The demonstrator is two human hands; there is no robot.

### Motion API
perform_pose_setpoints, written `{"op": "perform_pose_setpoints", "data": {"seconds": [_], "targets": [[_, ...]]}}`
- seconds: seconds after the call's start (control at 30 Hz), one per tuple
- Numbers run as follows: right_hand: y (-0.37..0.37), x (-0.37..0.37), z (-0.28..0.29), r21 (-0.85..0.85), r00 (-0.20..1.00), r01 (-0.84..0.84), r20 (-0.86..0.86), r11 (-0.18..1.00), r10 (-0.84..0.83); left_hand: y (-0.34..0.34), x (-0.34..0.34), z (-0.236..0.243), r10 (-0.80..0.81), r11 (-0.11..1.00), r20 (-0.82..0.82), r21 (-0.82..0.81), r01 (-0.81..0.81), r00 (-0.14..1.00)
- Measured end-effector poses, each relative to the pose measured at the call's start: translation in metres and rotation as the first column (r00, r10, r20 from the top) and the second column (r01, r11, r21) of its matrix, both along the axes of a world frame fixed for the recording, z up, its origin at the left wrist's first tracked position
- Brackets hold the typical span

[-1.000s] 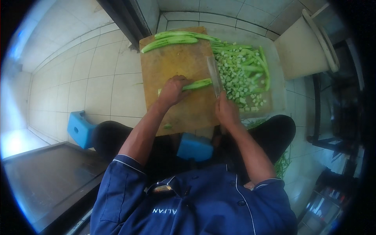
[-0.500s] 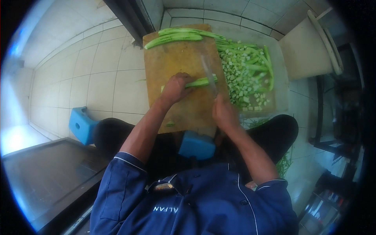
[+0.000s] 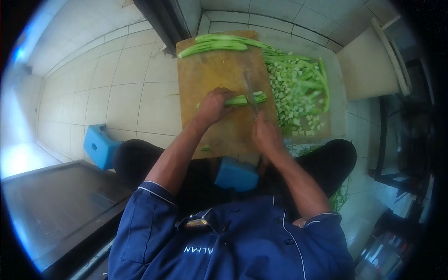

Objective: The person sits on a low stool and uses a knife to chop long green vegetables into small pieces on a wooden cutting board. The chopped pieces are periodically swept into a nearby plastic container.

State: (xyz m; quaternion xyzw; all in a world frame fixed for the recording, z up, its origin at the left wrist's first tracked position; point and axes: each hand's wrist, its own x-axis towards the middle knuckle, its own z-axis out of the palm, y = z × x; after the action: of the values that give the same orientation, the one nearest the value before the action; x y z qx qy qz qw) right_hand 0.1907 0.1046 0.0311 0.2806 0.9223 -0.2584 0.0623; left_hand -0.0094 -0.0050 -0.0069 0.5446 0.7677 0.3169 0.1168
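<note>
My left hand (image 3: 215, 106) presses down on a bunch of long green gourd strips (image 3: 239, 100) lying across the wooden cutting board (image 3: 212, 72). Its fingers are curled over the strips' left part. In my right hand (image 3: 267, 135) is a knife (image 3: 249, 86), its handle hidden in my fist. The blade crosses the strips just right of my left fingers and points away from me. Two long, dark-striped green gourds (image 3: 213, 46) rest at the board's far edge. A small green scrap (image 3: 206, 148) is near the front edge.
To the board's right, a pale tray (image 3: 339, 105) holds diced gourd (image 3: 288, 102) and long strips (image 3: 323, 77). A cream bin (image 3: 368, 65) stands beyond it. One blue stool (image 3: 98, 147) is by my left knee; another blue stool (image 3: 236, 175) sits between my legs.
The knife is still over the gourd strips, its blade slightly nearer my left fingers. More of the strips now shows right of the blade. The whole view has shifted slightly.
</note>
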Motion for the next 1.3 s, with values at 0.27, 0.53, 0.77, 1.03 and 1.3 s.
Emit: {"op": "perform_pose_setpoints", "data": {"seconds": [0.27,0.53,0.77,1.03,1.3], "targets": [[-0.007,-0.012,-0.014,0.019,0.998,-0.022,0.062,1.0,0.021,-0.019,-0.004,0.011,0.056,0.998,-0.054,-0.013,-0.057,0.997],[-0.018,-0.013,-0.005,-0.02,0.999,-0.043,0.007,0.999,0.043,-0.039,-0.009,0.014,0.058,0.996,-0.069,-0.061,-0.063,0.996],[-0.018,-0.019,0.01,-0.033,0.998,-0.058,-0.017,0.998,0.058,-0.038,-0.007,0.012,0.066,0.992,-0.057,-0.108,-0.072,0.996],[-0.028,-0.026,0.006,-0.077,0.992,-0.081,0.086,0.994,0.088,-0.047,-0.005,0.015,0.094,0.989,-0.06,-0.11,-0.1,0.994],[-0.034,-0.025,-0.016,-0.117,0.985,-0.064,0.154,0.991,0.082,-0.059,0.0,0.03,0.142,0.966,-0.056,-0.211,-0.151,0.988]]}}
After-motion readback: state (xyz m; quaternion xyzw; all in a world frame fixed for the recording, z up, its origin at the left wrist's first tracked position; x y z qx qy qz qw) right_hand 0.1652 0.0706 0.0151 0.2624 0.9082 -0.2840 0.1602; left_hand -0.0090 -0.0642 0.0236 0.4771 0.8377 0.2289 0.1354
